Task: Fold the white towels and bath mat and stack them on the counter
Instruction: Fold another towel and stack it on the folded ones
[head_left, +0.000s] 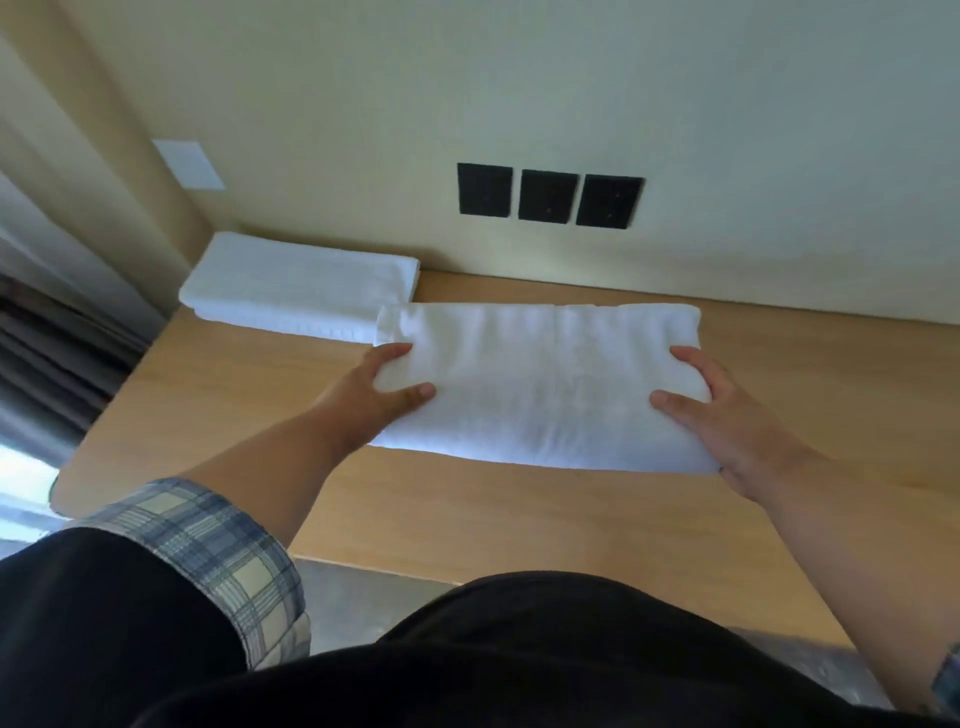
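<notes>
Folded towel (540, 384) sits mid-desk (805, 374). The left grip (379, 395) is wrapped round its left end and the right grip (727, 415) round its right end, thumbs on top. A second folded towel (296, 291) lies back-left against the wall, just beside it.

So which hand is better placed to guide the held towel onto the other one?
Probably the left hand: it grips the end of the held towel that lies nearest the back towel. The right hand grips the far end, so it would follow.
</notes>
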